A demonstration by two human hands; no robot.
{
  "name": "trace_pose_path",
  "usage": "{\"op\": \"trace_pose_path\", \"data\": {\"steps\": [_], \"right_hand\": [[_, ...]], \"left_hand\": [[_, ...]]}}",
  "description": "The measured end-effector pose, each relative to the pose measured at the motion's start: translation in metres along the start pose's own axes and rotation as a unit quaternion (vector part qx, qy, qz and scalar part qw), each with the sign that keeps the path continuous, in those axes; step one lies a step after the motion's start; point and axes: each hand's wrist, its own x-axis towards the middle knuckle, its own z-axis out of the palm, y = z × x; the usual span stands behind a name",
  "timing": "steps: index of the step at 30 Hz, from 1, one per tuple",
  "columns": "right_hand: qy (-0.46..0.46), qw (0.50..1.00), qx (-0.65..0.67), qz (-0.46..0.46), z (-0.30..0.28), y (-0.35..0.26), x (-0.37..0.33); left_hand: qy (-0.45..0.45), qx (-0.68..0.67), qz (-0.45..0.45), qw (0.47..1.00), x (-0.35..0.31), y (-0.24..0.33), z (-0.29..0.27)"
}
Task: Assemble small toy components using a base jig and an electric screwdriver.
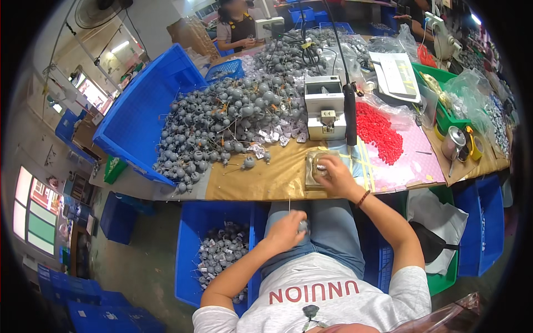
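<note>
A small grey part (pixel 302 225) with a thin wire is held in the grip of the left hand (pixel 286 230) — low at centre frame, over the lap. The right hand (pixel 335 175) is pressed closed on a metal block (pixel 312 171) at the counter (pixel 261 180) edge. A heap of grey parts (pixel 222 125) is spread at upper left — red pellets (pixel 378 132) at right.

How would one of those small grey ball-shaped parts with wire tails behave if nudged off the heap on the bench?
A grey ball part looks round, so it would probably roll briefly. Its thin wire tail likely drags and stops it. In the heap the tails appear to cross, so neighbours may snag and come along.
</note>
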Motion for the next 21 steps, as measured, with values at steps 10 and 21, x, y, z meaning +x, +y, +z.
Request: {"op": "trace_pose_path", "data": {"steps": [10, 21], "right_hand": [[-0.095, 0.801, 0.519, 0.284, -0.011, -0.064, -0.031], [-0.114, 0.966, 0.173, 0.155, -0.014, 0.024, 0.009]], "left_hand": [[0.246, -0.169, -0.025, 0.954, 0.073, 0.039, -0.034], [0.173, -0.168, -0.149, 0.959, 0.134, -0.015, -0.012]]}}
